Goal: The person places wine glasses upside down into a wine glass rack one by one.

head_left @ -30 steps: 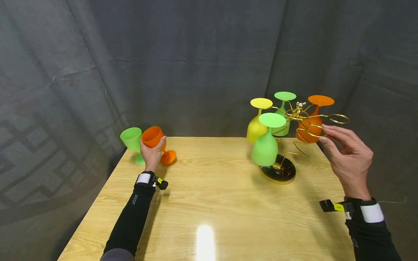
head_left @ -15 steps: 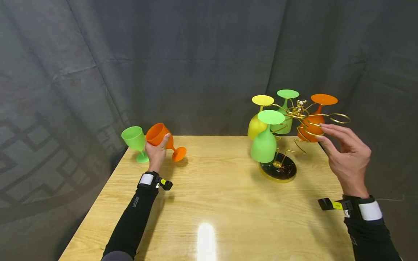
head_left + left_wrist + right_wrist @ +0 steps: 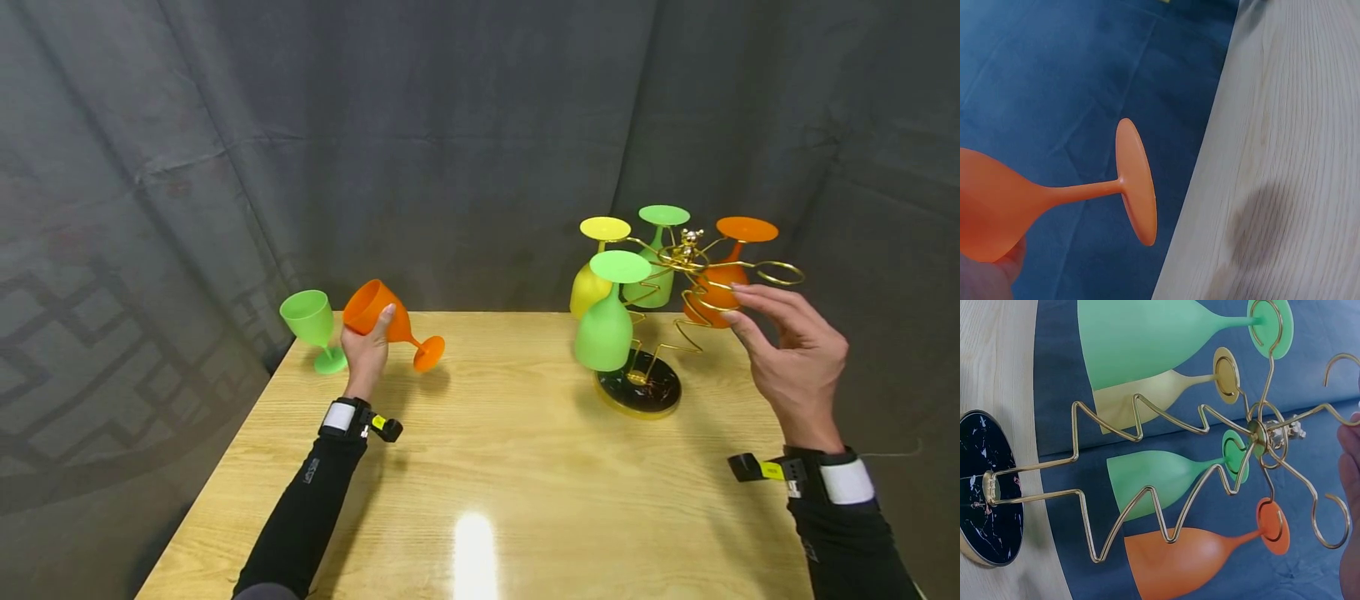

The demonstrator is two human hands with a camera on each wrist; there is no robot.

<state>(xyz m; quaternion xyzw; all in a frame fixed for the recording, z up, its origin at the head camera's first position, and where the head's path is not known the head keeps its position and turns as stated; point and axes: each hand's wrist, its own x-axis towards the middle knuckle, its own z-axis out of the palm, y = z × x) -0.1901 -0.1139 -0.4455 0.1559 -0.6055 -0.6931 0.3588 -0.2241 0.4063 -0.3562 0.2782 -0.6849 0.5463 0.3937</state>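
Observation:
My left hand grips an orange goblet by its bowl. The goblet tilts with its mouth to the upper left and its foot to the right, and the left wrist view shows its stem and foot over a shadow on the wood. My right hand pinches a hooked arm of a gold wire rack between thumb and fingers. From the rack hang upside down two green goblets, a yellow goblet and another orange goblet. Two open hooks hold no goblet.
A green goblet stands upright on the wooden table, left of my left hand. The rack's round black base rests at the right. A grey curtain rises behind the table's back edge.
My left hand has moved a little right and tipped the orange goblet further, its foot swinging right and up off the table. The right hand stays at the rack's arm, nearly still.

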